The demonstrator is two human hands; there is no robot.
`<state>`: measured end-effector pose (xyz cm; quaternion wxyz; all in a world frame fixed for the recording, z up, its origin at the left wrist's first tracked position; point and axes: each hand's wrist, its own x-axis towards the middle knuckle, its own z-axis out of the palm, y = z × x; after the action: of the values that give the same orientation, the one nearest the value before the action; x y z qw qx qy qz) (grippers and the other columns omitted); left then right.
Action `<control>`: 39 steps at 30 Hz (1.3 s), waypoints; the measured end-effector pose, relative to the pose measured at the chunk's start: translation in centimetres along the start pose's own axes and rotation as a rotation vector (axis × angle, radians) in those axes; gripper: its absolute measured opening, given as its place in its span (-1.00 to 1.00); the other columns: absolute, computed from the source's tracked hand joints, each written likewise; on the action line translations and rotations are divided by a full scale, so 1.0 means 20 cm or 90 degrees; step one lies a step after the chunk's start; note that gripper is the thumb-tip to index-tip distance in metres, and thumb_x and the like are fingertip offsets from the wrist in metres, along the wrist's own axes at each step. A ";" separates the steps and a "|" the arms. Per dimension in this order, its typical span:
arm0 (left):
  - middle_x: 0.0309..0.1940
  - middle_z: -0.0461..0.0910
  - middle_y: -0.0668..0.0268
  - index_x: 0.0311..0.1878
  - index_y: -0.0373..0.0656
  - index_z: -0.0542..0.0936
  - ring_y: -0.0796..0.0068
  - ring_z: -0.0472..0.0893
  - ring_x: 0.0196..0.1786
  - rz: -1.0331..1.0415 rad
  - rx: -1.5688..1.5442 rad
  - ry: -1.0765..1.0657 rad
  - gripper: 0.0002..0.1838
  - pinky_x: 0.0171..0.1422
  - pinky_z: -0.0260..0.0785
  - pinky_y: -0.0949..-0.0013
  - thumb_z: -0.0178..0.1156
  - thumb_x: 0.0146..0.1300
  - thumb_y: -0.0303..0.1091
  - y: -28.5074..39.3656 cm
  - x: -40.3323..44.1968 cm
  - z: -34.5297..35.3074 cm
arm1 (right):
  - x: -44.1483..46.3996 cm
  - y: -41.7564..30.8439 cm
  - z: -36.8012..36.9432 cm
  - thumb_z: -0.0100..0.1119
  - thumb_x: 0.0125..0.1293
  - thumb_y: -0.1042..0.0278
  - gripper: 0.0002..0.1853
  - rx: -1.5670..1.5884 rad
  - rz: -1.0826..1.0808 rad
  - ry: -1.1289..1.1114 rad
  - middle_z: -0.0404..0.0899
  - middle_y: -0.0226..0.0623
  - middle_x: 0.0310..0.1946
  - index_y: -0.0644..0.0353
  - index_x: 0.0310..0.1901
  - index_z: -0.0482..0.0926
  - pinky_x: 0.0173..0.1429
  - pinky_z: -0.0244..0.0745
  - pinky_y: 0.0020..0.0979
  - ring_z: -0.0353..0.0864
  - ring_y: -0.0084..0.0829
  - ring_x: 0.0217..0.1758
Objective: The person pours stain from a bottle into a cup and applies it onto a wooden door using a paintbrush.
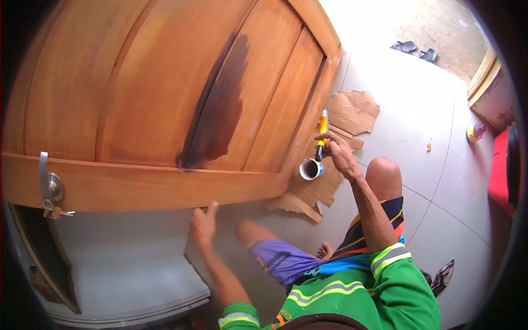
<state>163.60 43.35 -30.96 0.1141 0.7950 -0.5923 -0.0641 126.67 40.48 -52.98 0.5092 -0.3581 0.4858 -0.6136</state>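
On my feed, the right hand [340, 154] has its fingers wrapped round a slim tool [322, 125] with a smooth yellow-and-black handle. Just beside that hand is a round white cup [303, 171] holding dark liquid; I can't tell whether it is held. Beneath both lies flat, ragged-edged brown cardboard [352, 111]. The left hand [203, 226] is at the edge of the grained wooden door [154, 82]; I can't tell its grip. Beyond it, a dark, uneven patch [217, 110] covers part of the panelling.
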 end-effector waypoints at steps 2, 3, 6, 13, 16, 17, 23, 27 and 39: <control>0.05 0.65 0.10 0.10 -0.27 0.60 0.22 0.63 0.07 0.020 0.132 -0.248 -0.57 0.28 0.37 0.18 0.21 0.33 -0.12 0.10 -0.12 0.10 | 0.01 -0.01 0.00 -0.05 0.31 0.31 -0.70 0.027 0.050 0.000 0.64 -0.09 -0.30 0.20 -0.03 0.58 0.00 0.51 -0.24 0.65 -0.24 -0.16; 0.07 0.65 0.12 0.10 -0.20 0.63 0.32 0.61 0.14 0.109 0.079 -0.325 -0.59 0.27 0.38 0.26 0.16 0.36 -0.10 0.15 -0.20 0.19 | -0.01 -0.03 0.00 -0.02 0.29 0.30 -0.70 -0.006 0.085 0.001 0.64 -0.08 -0.28 0.21 -0.03 0.58 0.00 0.51 -0.25 0.65 -0.24 -0.15; 0.12 0.62 0.18 0.24 -0.20 0.53 0.44 0.54 0.20 0.300 -0.313 -0.629 -0.52 0.34 0.34 0.33 0.21 0.34 -0.17 0.61 -0.43 0.28 | -0.04 -0.06 -0.01 0.05 0.32 0.36 -0.79 -0.166 0.082 0.028 0.62 -0.27 -0.31 0.23 -0.08 0.55 -0.16 0.56 -0.43 0.64 -0.50 -0.28; -0.09 0.55 0.04 -0.19 -0.19 0.67 0.08 0.54 -0.02 0.634 -1.308 -1.016 -0.70 0.12 0.38 0.11 0.09 0.41 -0.17 1.39 -0.84 0.06 | -0.08 -0.03 -0.01 -0.02 0.27 0.48 -0.78 -0.250 0.102 0.076 0.54 -0.15 -0.23 0.15 -0.05 0.40 -0.27 0.55 -0.29 0.62 -0.30 -0.29; -0.12 0.47 0.10 -0.15 -0.27 0.71 0.27 0.51 -0.03 0.609 -1.645 -1.032 -0.68 0.11 0.37 0.27 0.02 0.48 -0.27 1.54 -0.99 0.04 | -0.10 -0.05 -0.01 -0.06 0.27 0.47 -0.81 -0.237 0.067 0.090 0.55 0.00 -0.28 0.15 -0.08 0.39 -0.16 0.48 -0.11 0.60 -0.07 -0.29; -0.13 0.46 0.11 -0.15 -0.28 0.71 0.27 0.51 -0.04 0.550 -1.678 -1.036 -0.68 0.10 0.37 0.27 0.02 0.48 -0.28 1.53 -1.03 0.02 | -0.10 -0.04 -0.01 -0.08 0.28 0.48 -0.81 -0.244 0.048 0.088 0.55 -0.02 -0.27 0.15 -0.07 0.39 -0.18 0.48 -0.14 0.61 -0.12 -0.32; -0.16 0.46 0.13 -0.20 -0.28 0.69 0.25 0.51 -0.07 0.573 -1.717 -1.017 -0.71 0.12 0.39 0.24 0.01 0.47 -0.34 1.53 -1.05 0.02 | -0.09 -0.14 0.00 -0.16 0.31 0.48 -0.73 -0.024 0.176 -0.006 0.52 -0.27 -0.20 0.22 0.00 0.46 -0.38 0.48 -0.50 0.52 -0.56 -0.45; -0.18 0.44 0.20 -0.21 -0.18 0.64 0.34 0.46 -0.14 0.569 -1.477 -1.120 -0.81 0.06 0.27 0.31 0.03 0.41 -0.39 1.42 -0.94 -0.01 | -0.08 -0.12 0.04 -0.10 0.33 0.44 -0.76 0.059 0.128 -0.004 0.55 -0.29 -0.38 0.32 -0.08 0.52 -0.32 0.48 -0.46 0.55 -0.52 -0.45; -0.20 0.38 0.23 -0.30 -0.12 0.56 0.39 0.41 -0.19 0.623 -1.361 -1.161 -0.84 -0.07 0.22 0.35 0.05 0.41 -0.33 1.31 -0.89 -0.03 | -0.08 -0.04 0.05 -0.03 0.31 0.39 -0.76 -0.182 0.101 0.079 0.59 -0.25 -0.38 0.23 -0.03 0.51 -0.22 0.54 -0.39 0.64 -0.42 -0.36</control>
<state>134.30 53.31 -24.14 0.2377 -0.2492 -0.3334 -0.8776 127.72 41.85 -51.95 0.4689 -0.3491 0.6254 -0.5169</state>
